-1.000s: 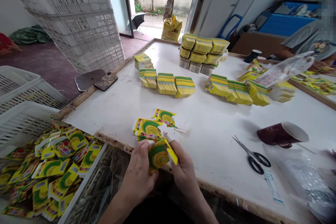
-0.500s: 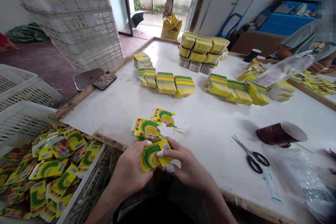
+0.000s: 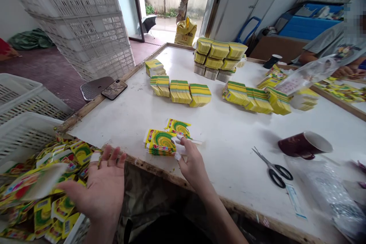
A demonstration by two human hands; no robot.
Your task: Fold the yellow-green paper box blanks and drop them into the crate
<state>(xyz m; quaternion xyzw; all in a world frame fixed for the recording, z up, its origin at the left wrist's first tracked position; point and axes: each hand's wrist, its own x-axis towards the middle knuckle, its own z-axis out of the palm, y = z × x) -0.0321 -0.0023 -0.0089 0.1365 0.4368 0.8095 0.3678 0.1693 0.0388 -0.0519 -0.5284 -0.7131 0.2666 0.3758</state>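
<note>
My left hand is palm up with fingers spread, above the edge of a white crate. A yellow-and-green small carton, blurred, is in the air beside its thumb and apart from it. Many similar folded cartons lie loose in the crate. My right hand is at the right end of a small stack of flat yellow cartons, thumb and forefinger closed around a white end flap. Another few flat cartons lie just behind. White tape wraps some fingertips on both hands.
Rows of bundled cartons and a taller stack stand farther back. Scissors, a dark mug and clear plastic are at right. A phone lies at the left edge. Another person's hands are at far right.
My left hand has moved left over the crate and opened, letting go of the carton that both hands held. My right hand has moved forward to the stack.
</note>
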